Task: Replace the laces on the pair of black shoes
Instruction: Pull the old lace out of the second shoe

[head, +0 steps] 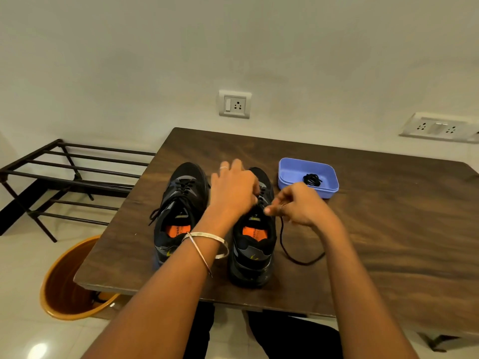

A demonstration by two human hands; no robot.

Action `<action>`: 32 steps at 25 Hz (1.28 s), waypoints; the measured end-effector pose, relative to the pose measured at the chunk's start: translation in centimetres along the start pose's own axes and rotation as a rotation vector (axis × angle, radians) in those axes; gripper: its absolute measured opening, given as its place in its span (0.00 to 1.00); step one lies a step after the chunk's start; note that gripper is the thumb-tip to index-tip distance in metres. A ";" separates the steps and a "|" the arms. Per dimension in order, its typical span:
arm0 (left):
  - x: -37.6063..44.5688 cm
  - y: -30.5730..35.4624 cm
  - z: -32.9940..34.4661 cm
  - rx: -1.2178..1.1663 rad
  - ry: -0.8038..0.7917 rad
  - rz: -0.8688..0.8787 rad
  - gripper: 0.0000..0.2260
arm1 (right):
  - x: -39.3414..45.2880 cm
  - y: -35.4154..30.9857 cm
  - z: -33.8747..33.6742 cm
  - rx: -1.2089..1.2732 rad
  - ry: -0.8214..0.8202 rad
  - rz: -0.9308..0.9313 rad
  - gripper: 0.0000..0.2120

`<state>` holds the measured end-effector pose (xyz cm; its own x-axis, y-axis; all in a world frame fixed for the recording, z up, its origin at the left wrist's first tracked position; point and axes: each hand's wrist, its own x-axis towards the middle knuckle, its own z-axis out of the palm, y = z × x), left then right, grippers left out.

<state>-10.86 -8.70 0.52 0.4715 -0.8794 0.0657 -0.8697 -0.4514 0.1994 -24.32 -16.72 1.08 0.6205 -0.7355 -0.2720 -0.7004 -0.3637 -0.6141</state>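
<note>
The orange insole [174, 230] of the left black shoe [178, 203] carried black letters reading "cush", the rest hidden. The right shoe's insole [251, 233] showed "cush" too. The tongue tags were too small to read.

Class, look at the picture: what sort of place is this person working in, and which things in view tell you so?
Probably a room in a home. A dark wooden table stands against a plain wall with a switch-and-socket plate, a metal shoe rack sits beside it, and an orange bucket stands on the tiled floor.

two black shoes [181, 203] on wooden table [388, 216], both hands at right shoe's lace [290, 252], blue tray [293, 172]
</note>
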 end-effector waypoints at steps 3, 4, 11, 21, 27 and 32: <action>0.1 1.1 1.6 0.023 -0.094 0.184 0.12 | 0.3 -1.4 1.7 -0.285 -0.081 0.003 0.20; 0.0 1.3 2.1 0.043 -0.048 0.187 0.12 | 0.6 -1.4 1.9 -0.336 -0.071 0.010 0.21; 0.4 0.7 3.6 0.020 0.108 0.245 0.07 | 0.5 -0.1 1.3 -0.027 -0.082 0.078 0.12; 2.0 -1.3 4.9 -0.833 0.071 -0.527 0.07 | 1.2 -0.8 3.1 -0.331 -0.059 0.010 0.12; 1.7 -1.2 2.4 -0.276 -0.112 0.083 0.15 | 1.9 -0.8 4.1 -0.463 -0.105 0.033 0.13; 1.2 0.8 1.4 0.070 -0.049 0.243 0.12 | 2.1 -0.5 4.2 -0.451 -0.120 0.042 0.14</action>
<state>-11.15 -10.32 -0.58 0.2416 -0.9688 0.0552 -0.9653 -0.2341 0.1157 -21.15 -15.66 -2.31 0.6058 -0.6934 -0.3901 -0.7929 -0.5665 -0.2245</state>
